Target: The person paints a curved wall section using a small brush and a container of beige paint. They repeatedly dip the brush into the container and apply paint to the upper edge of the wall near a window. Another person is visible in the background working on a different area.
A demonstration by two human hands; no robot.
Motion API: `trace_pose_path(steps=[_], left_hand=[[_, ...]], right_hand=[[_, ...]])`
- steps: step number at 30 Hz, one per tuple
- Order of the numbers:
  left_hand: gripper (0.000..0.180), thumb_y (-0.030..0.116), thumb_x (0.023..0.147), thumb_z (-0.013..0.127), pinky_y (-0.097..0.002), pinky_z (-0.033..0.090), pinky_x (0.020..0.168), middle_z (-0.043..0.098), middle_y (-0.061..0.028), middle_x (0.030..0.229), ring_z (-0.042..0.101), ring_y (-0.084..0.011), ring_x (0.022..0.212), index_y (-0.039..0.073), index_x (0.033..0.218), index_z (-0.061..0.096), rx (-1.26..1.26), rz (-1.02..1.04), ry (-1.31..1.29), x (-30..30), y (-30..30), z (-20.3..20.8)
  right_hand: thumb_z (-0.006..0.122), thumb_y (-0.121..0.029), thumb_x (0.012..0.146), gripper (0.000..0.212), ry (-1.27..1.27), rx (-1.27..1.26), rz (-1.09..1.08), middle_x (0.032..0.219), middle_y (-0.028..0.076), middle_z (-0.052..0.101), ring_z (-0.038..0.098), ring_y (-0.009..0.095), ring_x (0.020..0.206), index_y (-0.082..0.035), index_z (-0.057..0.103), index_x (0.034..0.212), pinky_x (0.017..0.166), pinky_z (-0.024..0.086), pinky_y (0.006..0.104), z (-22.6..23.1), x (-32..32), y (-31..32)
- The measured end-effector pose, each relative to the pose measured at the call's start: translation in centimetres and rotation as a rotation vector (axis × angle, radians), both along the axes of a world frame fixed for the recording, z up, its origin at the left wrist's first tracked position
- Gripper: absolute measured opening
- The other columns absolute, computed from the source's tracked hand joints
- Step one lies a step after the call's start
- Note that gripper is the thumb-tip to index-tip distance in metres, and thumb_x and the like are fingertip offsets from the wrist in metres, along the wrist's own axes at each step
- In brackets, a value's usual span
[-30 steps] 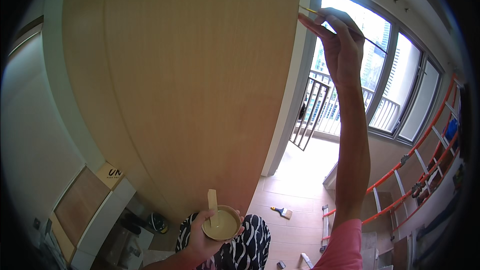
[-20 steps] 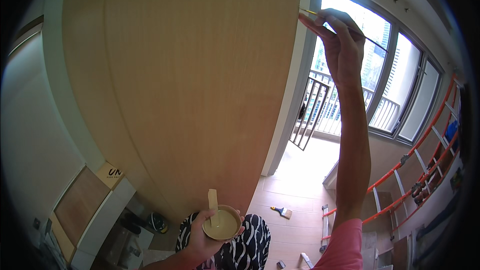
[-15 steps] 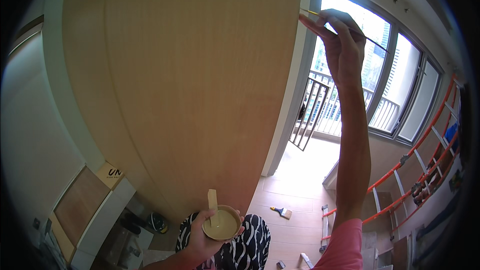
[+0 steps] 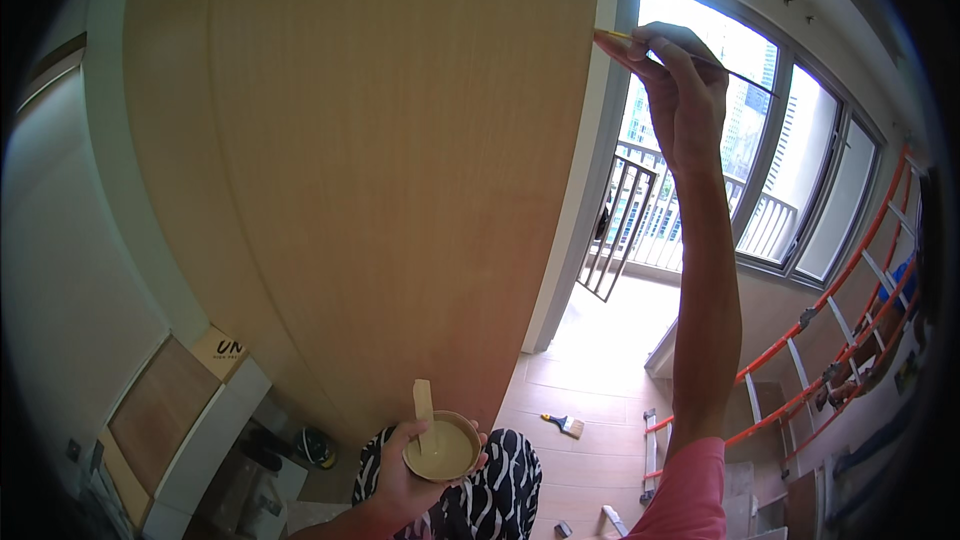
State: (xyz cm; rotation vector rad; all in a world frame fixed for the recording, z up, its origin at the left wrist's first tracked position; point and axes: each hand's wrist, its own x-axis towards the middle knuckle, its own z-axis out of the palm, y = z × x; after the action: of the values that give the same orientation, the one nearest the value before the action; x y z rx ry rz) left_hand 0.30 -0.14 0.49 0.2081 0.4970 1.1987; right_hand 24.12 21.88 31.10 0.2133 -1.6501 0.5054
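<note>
Close in, low at the middle, the left hand (image 4: 400, 475) cups a bowl (image 4: 447, 413) of pale liquid above patterned trousers (image 4: 515, 470), its thumb beside a flat stick (image 4: 424, 402) standing in the bowl. Higher and to the right, the right hand (image 4: 685, 80) pinches a thin brush (image 4: 750, 82) at the right edge of a wood-grain panel (image 4: 400, 140). Beyond, a wide paintbrush (image 4: 567, 426) lies on the floor (image 4: 600, 390), left of an orange ladder (image 4: 793, 355); farthest are windows (image 4: 700, 30).
</note>
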Motion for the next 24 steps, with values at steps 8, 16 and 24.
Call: trace_pose_path(steps=[8,16,24], left_hand=[[0.049,0.035,0.090,0.051,-0.0516,0.042,0.104,0.056,-0.0188,0.127,0.052,-0.0354,0.121,-0.002,0.122,0.054,0.006,-0.004,-0.016,0.0,0.0,-0.2],[0.049,0.035,0.090,0.050,-0.0510,0.041,0.105,0.056,-0.0182,0.127,0.051,-0.0349,0.122,-0.002,0.122,0.053,0.020,-0.014,-0.017,0.0,0.0,-0.3],[0.049,0.034,0.090,0.050,-0.0510,0.041,0.105,0.056,-0.0185,0.127,0.051,-0.0350,0.122,-0.003,0.121,0.054,0.023,-0.015,-0.012,0.0,-0.1,0.0]], right_hand=[[0.058,-0.002,0.092,0.015,-0.002,-0.002,-0.021,0.083,0.013,0.068,0.072,0.024,0.084,0.007,0.067,0.099,0.095,0.055,0.0438,0.0,0.1,0.0],[0.057,-0.002,0.091,0.015,0.043,-0.007,-0.048,0.083,0.013,0.068,0.071,0.024,0.085,0.007,0.068,0.098,0.094,0.056,0.0431,-0.1,-0.1,-0.5],[0.057,-0.002,0.091,0.016,0.018,-0.013,-0.013,0.083,0.013,0.067,0.072,0.028,0.087,0.008,0.067,0.098,0.095,0.056,0.0431,0.0,0.0,-0.4]])
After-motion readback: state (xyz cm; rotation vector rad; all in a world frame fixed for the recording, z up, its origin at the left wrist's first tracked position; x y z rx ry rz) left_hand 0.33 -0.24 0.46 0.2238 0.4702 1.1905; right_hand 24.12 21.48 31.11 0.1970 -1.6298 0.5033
